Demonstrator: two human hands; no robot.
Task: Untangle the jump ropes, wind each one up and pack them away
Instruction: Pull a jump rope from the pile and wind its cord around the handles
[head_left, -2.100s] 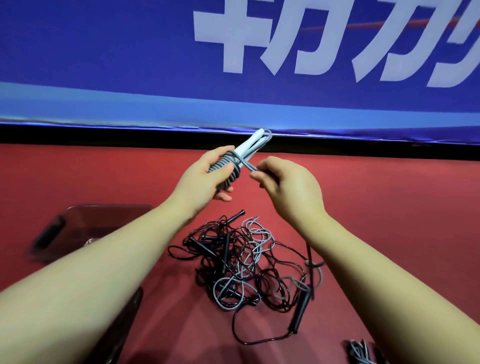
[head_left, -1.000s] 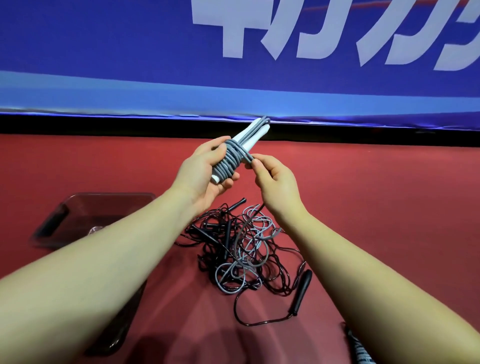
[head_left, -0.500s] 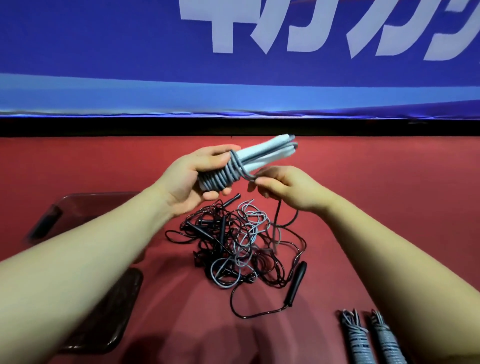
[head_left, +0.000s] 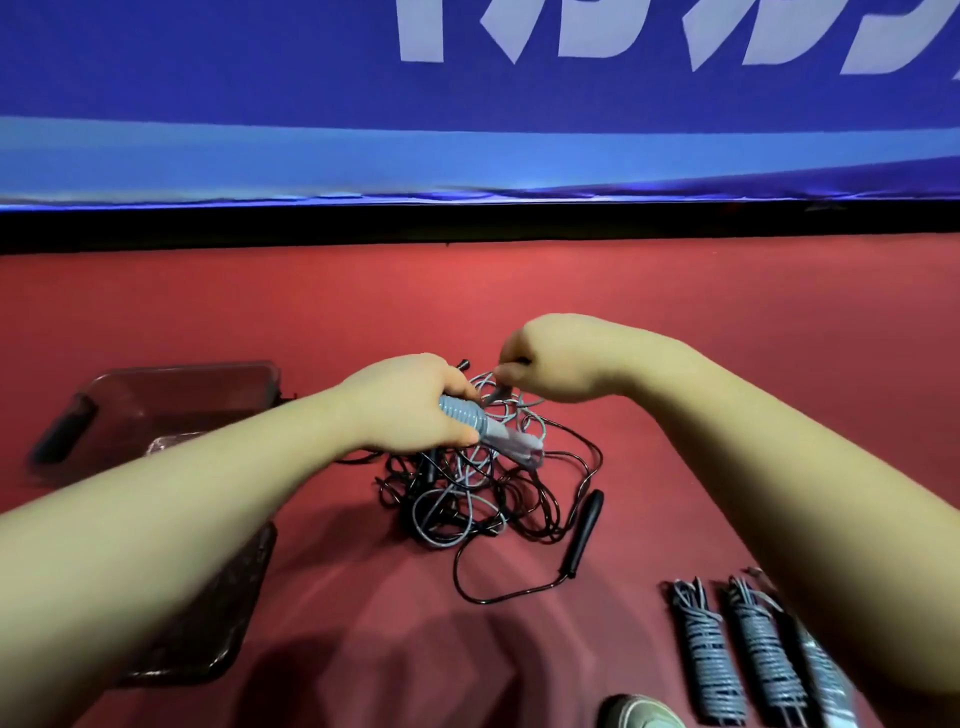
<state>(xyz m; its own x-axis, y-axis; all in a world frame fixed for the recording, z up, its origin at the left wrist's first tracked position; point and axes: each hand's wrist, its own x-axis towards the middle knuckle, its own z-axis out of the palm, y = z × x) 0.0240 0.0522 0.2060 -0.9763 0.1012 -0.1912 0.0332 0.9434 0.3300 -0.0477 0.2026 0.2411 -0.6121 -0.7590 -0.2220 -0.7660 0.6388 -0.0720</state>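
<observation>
View from a head-worn camera, looking down at a red sports floor (head_left: 727, 364) below a blue banner with white lettering (head_left: 260, 78).

At the centre lay a tangled pile of thin black and grey jump ropes (head_left: 467, 499), with one black foam handle (head_left: 587, 525) trailing out to its right.

Just above the pile, the left hand (head_left: 410, 410) held a grey jump rope (head_left: 498, 434), its cord coiled tightly round pale plastic handles. The fingers were wrapped firmly round the coils. The right hand (head_left: 556, 364), just right of it over the far edge of the pile, had its fingers pinched together on what looked like the loose end of that same cord. The exact grip was too blurred to be sure.

Near and right of the pile, three finished grey rope bundles (head_left: 709, 660) lay side by side on the floor, beside the toe of a pale shoe (head_left: 641, 714).

Left of the pile sat a dark translucent plastic bin (head_left: 156, 384). It appeared to hold no ropes, though its inside was hard to read. A second dark plastic piece (head_left: 218, 613), perhaps its lid, lay nearer, partly hidden by the forearm.

Judging by this, three ropes were wound and a fourth was nearly tied off. Several remained knotted in the pile, and none had been packed away.
</observation>
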